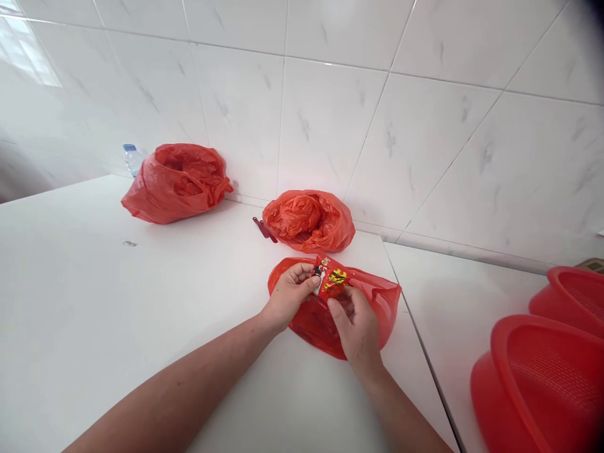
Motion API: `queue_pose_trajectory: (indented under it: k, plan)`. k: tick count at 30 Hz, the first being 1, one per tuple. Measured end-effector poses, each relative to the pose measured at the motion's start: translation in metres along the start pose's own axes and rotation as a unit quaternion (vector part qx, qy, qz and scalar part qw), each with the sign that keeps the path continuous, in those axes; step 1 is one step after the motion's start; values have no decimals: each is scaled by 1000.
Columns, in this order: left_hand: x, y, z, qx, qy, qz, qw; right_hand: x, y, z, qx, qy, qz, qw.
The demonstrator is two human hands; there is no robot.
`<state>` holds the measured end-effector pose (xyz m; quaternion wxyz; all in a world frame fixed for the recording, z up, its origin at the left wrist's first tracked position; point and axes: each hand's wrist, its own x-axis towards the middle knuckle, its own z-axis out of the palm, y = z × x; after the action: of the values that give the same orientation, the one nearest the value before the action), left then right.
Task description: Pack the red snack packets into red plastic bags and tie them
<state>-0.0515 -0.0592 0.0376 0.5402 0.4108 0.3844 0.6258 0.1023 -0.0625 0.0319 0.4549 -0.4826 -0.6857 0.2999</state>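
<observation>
Both hands are over an open red plastic bag [381, 296] lying on the white table. Between them is a small red packet [336, 278] with gold print and a black-and-white patch at its left side. My left hand [293, 290] pinches the packet's left edge, thumb on top. At its lower right edge, my right hand [357, 322] grips it between thumb and bent fingers. The hands and packet cover much of the bag's mouth, so its contents are hard to make out.
Behind stands a second red plastic bag [325, 220], with dark red strips [264, 230] beside it. A fuller red bag [174, 182] sits farther left, before a clear bottle [133, 160]. Red perforated baskets [514, 371] are at right, beyond a table seam. A tiled wall [330, 113] bounds the back.
</observation>
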Motion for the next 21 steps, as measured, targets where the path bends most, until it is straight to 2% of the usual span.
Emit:
queue_pose_trajectory:
  k: [3, 7, 10, 17, 21]
  plan:
    - [-1, 0, 2, -16, -14, 0, 1000, 0, -3, 1, -3, 5, 8, 1000]
    - [-3, 5, 4, -16, -74, 5, 997, 1, -1, 1, -10, 17, -13, 1000]
    - [-4, 6, 4, -9, -97, -3, 995, 0, 1, 0, -16, 13, -27, 999]
    - [-5, 7, 4, -11, -77, -1, 997, 0, -1, 0, 14, -46, -17, 999]
    - [-6, 7, 6, -13, -79, -1, 997, -1, -2, 1, -2, -50, -11, 999]
